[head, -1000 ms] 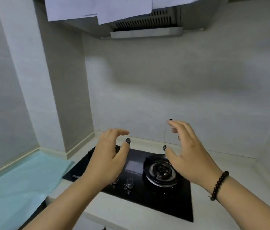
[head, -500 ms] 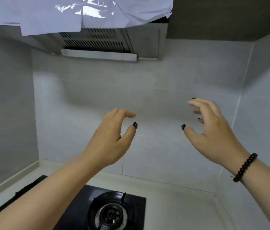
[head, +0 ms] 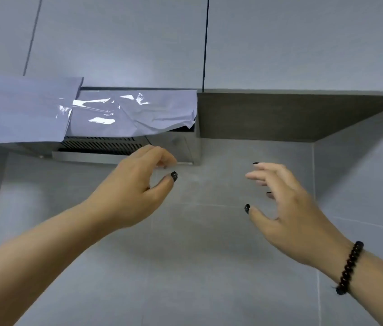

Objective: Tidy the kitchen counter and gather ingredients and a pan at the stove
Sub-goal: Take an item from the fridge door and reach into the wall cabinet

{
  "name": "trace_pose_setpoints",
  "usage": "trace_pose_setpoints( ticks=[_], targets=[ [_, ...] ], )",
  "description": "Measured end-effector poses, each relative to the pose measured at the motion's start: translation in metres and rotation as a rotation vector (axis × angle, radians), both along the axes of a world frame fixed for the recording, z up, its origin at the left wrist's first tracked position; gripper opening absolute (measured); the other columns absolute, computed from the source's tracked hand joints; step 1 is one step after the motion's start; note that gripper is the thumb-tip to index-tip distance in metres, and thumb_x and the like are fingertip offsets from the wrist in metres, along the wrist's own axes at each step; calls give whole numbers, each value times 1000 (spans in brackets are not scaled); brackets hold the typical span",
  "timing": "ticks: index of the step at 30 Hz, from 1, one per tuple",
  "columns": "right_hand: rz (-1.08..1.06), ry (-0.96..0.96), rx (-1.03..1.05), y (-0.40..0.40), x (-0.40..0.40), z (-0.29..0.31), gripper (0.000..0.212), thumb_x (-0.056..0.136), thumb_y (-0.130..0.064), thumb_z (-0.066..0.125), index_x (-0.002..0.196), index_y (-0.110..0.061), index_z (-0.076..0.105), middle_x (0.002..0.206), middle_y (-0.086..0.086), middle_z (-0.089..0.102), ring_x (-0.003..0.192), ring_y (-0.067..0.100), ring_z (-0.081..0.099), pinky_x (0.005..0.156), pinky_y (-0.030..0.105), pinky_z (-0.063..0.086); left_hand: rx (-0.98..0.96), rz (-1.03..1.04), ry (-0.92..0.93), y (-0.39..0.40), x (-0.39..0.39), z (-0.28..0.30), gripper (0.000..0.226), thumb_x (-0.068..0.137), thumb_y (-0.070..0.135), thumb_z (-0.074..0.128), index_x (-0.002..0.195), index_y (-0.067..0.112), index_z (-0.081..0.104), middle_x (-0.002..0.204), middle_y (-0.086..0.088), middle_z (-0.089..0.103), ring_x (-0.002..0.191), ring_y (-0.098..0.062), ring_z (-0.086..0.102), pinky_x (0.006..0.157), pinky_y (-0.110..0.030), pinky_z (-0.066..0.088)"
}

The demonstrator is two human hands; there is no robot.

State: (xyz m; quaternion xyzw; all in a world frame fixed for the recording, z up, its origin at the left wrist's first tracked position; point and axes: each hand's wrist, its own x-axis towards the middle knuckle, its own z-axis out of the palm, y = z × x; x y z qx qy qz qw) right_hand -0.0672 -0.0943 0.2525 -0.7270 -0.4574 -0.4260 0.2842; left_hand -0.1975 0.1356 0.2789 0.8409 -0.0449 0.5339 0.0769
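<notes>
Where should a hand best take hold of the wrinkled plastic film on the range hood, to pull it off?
Pinch the loose lower right corner of the film from below. It curls away from the hood there, so fingers can likely get behind it. The left hand is nearest; both it and the right hand hold nothing.

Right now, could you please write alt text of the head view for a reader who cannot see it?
Two bare hands, the left hand and the right hand, reach up empty toward grey wall cabinets. The range hood at upper left is covered with crinkled plastic film. A dark bead bracelet circles the right wrist.
</notes>
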Motion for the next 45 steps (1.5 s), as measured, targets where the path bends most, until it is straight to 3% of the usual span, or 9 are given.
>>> trace_pose_setpoints(
  ticks=[3, 8, 12, 17, 23, 28, 31, 34, 45],
  targets=[
    [-37, -143, -49, 12, -4, 34, 45, 85, -35, 55, 128, -30, 45, 139, -21, 29, 88, 27, 64, 81, 41, 53, 87, -31, -42, -9, 5, 38, 26, 87, 37, 49, 109, 27, 58, 106, 17, 57, 98, -4, 56, 88, -33, 50],
    [-78, -434, 62, 19, 1, 108, 36, 84, -16, 64, 118, -15, 57, 122, -3, 53, 100, 12, 53, 81, 32, 50, 206, -51, -58, -23, 9, 88, 15, 90, 24, 54, 101, 30, 61, 94, 20, 59, 89, 5, 54, 73, -19, 47],
    [-152, -511, 174, 24, 14, 161, 29, 85, -13, 64, 114, -12, 59, 117, 1, 57, 108, 17, 51, 86, 28, 44, 208, -93, -116, -32, 9, 122, 13, 86, 23, 54, 89, 32, 63, 77, 21, 61, 67, 2, 56, 59, -16, 41],
    [-327, -587, 72, 33, 30, 196, 36, 88, -20, 62, 123, -13, 54, 126, 2, 52, 116, 19, 49, 95, 31, 43, 190, -22, -135, -25, 30, 160, 12, 87, 23, 56, 95, 29, 61, 86, 19, 60, 82, -3, 58, 70, -21, 46],
    [-456, -613, -11, 39, 42, 222, 42, 87, -32, 63, 124, -18, 49, 125, -2, 47, 115, 18, 45, 93, 30, 39, 303, 198, -76, -28, 65, 175, 40, 88, 29, 55, 126, 22, 46, 122, 3, 47, 112, -16, 46, 90, -33, 46],
    [-497, -713, -22, 40, 47, 233, 48, 77, -40, 70, 116, -17, 54, 117, -1, 50, 105, 21, 49, 82, 32, 43, 452, 334, -183, -28, 95, 189, 52, 82, 21, 60, 130, 23, 39, 128, 1, 39, 113, -20, 38, 89, -32, 44],
    [-550, -882, -1, 40, 48, 232, 52, 55, -35, 84, 98, -12, 64, 99, 4, 61, 93, 26, 61, 72, 36, 49, 454, 333, -269, -30, 103, 199, 56, 80, 19, 63, 131, 24, 38, 130, 1, 38, 114, -21, 39, 86, -30, 41],
    [-597, -1005, 11, 41, 48, 234, 59, 43, -36, 89, 92, -9, 68, 97, 8, 65, 102, 31, 64, 82, 49, 53, 523, 408, -331, -35, 108, 206, 57, 79, 19, 63, 130, 22, 37, 130, 0, 37, 111, -21, 41, 81, -28, 37],
    [-633, -1179, 114, 22, 31, 226, 75, 63, -42, 83, 121, -9, 48, 112, 9, 61, 119, 34, 55, 98, 64, 39, 680, 415, -457, -31, 71, 219, 70, 69, 57, 60, 128, 22, 48, 128, -2, 48, 111, -25, 51, 88, -37, 43]
  ],
)
